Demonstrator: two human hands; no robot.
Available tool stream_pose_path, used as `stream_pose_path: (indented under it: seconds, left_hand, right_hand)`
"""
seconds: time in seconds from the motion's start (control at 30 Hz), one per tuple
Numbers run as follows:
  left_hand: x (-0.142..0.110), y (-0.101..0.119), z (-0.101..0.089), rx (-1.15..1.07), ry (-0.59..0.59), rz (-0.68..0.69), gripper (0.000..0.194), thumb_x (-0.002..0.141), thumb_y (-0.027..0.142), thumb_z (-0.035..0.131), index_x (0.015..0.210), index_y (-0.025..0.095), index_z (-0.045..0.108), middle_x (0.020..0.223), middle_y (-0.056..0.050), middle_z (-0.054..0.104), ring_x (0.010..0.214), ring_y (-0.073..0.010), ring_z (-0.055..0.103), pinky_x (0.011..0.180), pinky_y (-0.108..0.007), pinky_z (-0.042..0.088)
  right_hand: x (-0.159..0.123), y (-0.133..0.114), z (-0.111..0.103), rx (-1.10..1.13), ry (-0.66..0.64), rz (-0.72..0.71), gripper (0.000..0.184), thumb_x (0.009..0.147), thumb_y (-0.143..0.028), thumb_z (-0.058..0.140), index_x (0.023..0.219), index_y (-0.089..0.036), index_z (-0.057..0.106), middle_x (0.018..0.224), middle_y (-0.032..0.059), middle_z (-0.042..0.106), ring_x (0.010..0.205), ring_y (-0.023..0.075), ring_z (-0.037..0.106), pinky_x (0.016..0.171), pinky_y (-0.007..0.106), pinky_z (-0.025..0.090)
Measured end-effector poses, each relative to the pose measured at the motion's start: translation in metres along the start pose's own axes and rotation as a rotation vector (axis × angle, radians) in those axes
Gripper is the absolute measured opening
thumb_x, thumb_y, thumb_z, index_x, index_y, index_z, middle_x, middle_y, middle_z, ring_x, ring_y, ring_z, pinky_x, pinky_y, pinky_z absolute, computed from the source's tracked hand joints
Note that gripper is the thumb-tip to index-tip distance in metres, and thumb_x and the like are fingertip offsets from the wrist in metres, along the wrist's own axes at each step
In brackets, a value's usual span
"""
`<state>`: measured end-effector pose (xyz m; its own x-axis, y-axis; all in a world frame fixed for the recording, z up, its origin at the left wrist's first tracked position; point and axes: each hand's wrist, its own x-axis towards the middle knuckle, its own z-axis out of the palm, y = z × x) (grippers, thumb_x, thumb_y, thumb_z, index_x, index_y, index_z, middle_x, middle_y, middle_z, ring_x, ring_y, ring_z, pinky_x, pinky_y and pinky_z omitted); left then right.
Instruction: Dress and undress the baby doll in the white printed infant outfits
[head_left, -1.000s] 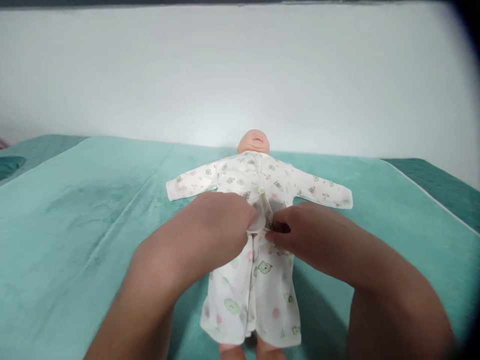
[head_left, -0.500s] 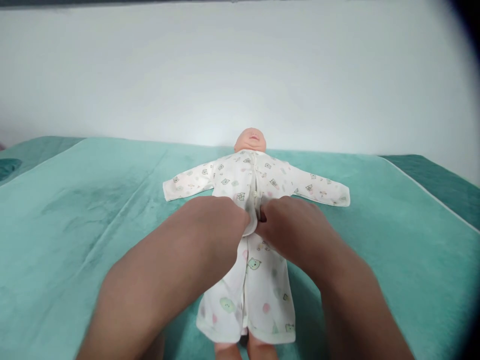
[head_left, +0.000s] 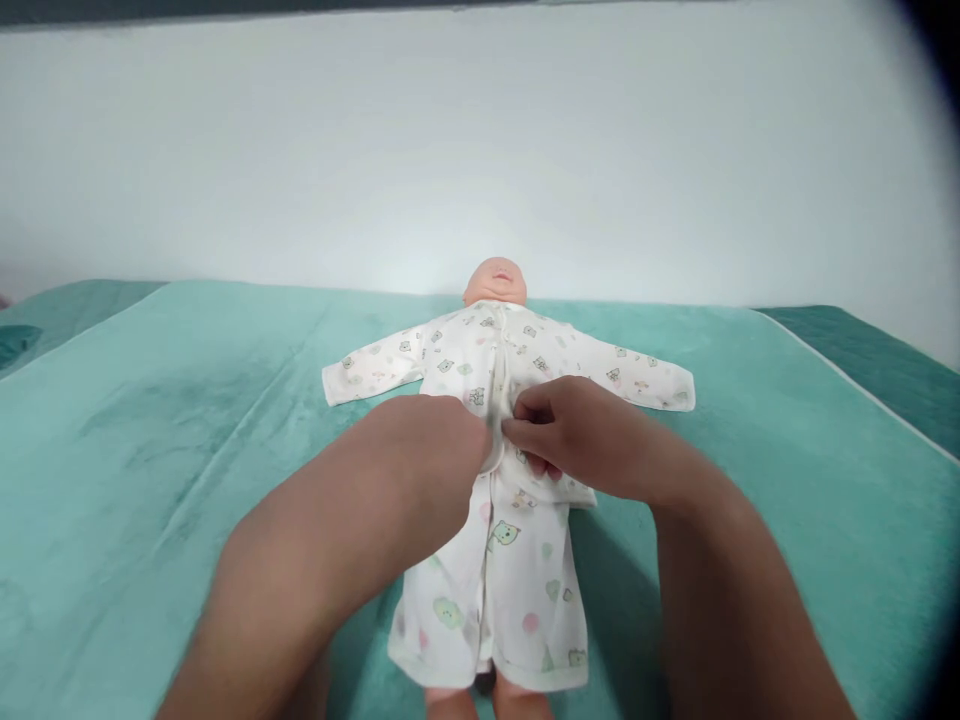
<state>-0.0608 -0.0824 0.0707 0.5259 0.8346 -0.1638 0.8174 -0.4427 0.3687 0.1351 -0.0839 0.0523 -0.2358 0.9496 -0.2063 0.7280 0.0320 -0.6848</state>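
A baby doll lies on its back, head away from me. It wears a white long-sleeved baby shirt printed with small bears, its front edges running down the middle. Below the shirt is a matching printed lower garment with a seam down its centre. My left hand is closed at the shirt's lower front edge, its fingertips mostly hidden behind the hand. My right hand pinches the other side of the shirt's front opening with thumb and forefinger, the other fingers curled.
A teal plush cover spreads beneath the doll, with a crease at the left. Darker green covering shows past a pale edge at the right. A white wall rises behind the doll's head.
My right hand has turned and risen slightly, showing its thumb and fingers, and the shirt's right lower corner now lies visible. The gap in the shirt front looks narrower. My left hand stays nearly in place.
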Motion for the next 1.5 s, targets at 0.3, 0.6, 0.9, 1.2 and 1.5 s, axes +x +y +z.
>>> stream_pose_path:
  seconds: [0.3, 0.6, 0.9, 1.2, 1.5]
  left_hand:
    - [0.010, -0.008, -0.011, 0.036, -0.074, 0.095, 0.028, 0.086, 0.029, 0.047, 0.060, 0.021, 0.055, 0.057, -0.003, 0.051, 0.054, -0.0157, 0.045, 0.056, -0.032, 0.028]
    - [0.032, -0.005, -0.016, -0.017, 0.207, 0.104, 0.033, 0.094, 0.032, 0.040, 0.068, 0.020, 0.057, 0.062, 0.000, 0.056, 0.054, -0.0134, 0.046, 0.053, -0.030, 0.028]
    - [0.093, -0.031, 0.024, -0.394, 0.737, 0.144, 0.031, 0.095, 0.023, 0.039, 0.113, 0.019, 0.064, 0.117, -0.006, 0.067, 0.107, -0.0188, 0.059, 0.090, -0.031, 0.046]
    - [0.120, -0.040, 0.022, -0.371, 0.651, 0.150, 0.035, 0.096, 0.032, 0.039, 0.109, 0.021, 0.069, 0.107, -0.005, 0.068, 0.101, -0.0192, 0.060, 0.089, -0.030, 0.045]
    - [0.137, -0.032, 0.009, -0.427, 0.548, 0.014, 0.024, 0.084, 0.037, 0.053, 0.080, 0.024, 0.072, 0.079, -0.001, 0.069, 0.068, -0.0165, 0.057, 0.059, -0.028, 0.039]
  right_hand:
    - [0.015, 0.027, -0.009, 0.500, -0.246, -0.094, 0.038, 0.085, -0.043, 0.059, 0.057, -0.018, 0.056, 0.048, -0.0018, 0.055, 0.043, 0.0097, 0.048, 0.045, 0.023, 0.039]
    - [0.024, 0.019, 0.003, 0.539, 0.096, -0.126, 0.034, 0.084, -0.050, 0.063, 0.072, -0.019, 0.061, 0.064, 0.0008, 0.066, 0.045, 0.0082, 0.052, 0.044, 0.022, 0.037]
    - [0.040, 0.024, 0.016, 0.534, 0.585, -0.243, 0.018, 0.088, -0.035, 0.055, 0.099, -0.022, 0.063, 0.088, 0.0030, 0.069, 0.074, 0.0146, 0.063, 0.063, 0.026, 0.049]
    - [0.087, 0.031, 0.028, 0.160, 0.845, -0.310, 0.025, 0.090, -0.023, 0.044, 0.102, -0.021, 0.066, 0.112, 0.0073, 0.064, 0.106, 0.0197, 0.055, 0.090, 0.034, 0.044]
    - [0.088, 0.030, 0.025, 0.270, 0.774, -0.274, 0.026, 0.088, -0.025, 0.045, 0.101, -0.024, 0.068, 0.118, 0.0027, 0.066, 0.114, 0.0194, 0.053, 0.101, 0.035, 0.036]
